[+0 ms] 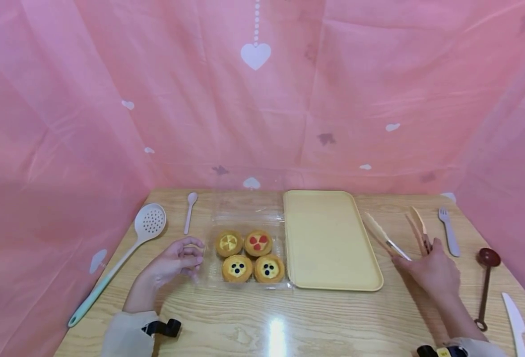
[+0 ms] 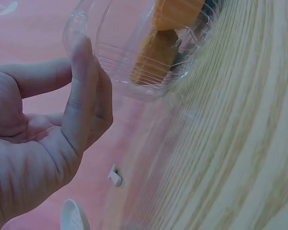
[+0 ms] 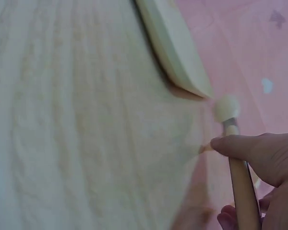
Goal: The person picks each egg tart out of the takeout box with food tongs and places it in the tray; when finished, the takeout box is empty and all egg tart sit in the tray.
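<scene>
We have our left hand point(image 1: 177, 260) at the left wall of the clear plastic box point(image 1: 244, 248), fingers loosely curled with the tips against its corner. The left wrist view shows the fingertips point(image 2: 84, 52) touching the box rim, thumb apart, nothing pinched. The box sits mid-table, lid open and folded back, and holds four tarts: a yellow-topped tart point(image 1: 229, 242) and a red-topped tart point(image 1: 258, 242) at the back, two dark-dotted tarts point(image 1: 237, 268) in front.

Our right hand point(image 1: 432, 270) is on the table right of the yellow tray point(image 1: 329, 238), at the handle end of the tongs point(image 1: 385, 234). The right wrist view shows a finger point(image 3: 240, 146) over a wooden handle with the other fingers curled beneath it, so we read it as pinching one tool. We cannot tell whether that is the tongs or the wooden utensil point(image 1: 419, 228) just beside them.

The tray lies just right of the box, edges nearly touching.

Elsewhere on the wooden table point(image 1: 262, 322):
- slotted spoon point(image 1: 148, 223) and small spoon point(image 1: 190, 210), far left
- pale fork point(image 1: 449, 230), right of the wooden utensil
- dark red ladle point(image 1: 486, 282) and white knife point(image 1: 514, 322), right edge

Pink sheet point(image 1: 253, 99) with white hearts on three sides.
</scene>
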Tool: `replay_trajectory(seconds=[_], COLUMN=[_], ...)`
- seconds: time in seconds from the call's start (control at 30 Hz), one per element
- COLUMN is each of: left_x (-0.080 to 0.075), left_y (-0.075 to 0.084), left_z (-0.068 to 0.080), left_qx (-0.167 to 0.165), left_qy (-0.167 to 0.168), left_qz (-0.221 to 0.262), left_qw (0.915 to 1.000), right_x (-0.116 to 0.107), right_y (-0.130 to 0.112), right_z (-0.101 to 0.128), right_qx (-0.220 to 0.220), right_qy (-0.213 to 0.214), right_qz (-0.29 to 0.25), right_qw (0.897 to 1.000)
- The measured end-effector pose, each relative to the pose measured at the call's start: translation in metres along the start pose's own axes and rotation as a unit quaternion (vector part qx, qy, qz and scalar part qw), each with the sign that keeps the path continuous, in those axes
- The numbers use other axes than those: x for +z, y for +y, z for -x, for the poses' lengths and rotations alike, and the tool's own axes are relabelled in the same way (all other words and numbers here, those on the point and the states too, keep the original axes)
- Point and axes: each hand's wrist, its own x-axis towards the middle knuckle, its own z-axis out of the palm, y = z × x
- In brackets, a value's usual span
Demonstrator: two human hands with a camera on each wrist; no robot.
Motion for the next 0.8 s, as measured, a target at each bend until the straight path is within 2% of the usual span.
replay_trajectory(seconds=[0.23, 0.47, 0.6, 0.8], left_x=[0.001, 0.002, 0.001, 0.002], left_y=[0.001, 0.001, 0.001, 0.001], left_z=[0.004, 0.005, 0.004, 0.000], left_qx=[-0.005, -0.007, -0.008, -0.021], left_qy=[0.008, 0.005, 0.002, 0.022], left_qz=[-0.002, 0.009, 0.008, 0.008], left_qw=[1.0000, 0.9999, 0.9999, 0.9995], right_x=[-0.027, -0.063, -0.075, -0.089], right_y=[-0.005, -0.025, -0.035, -0.056], right_z=[-0.003, -0.008, -0.011, -0.010], right_qx=[-0.068, -0.098, -0.131, -0.189], right_qy=[-0.004, 0.011, 0.006, -0.018], right_qz=[0.007, 0.021, -0.002, -0.031], right_qw=[0.998, 0.995, 0.991, 0.981])
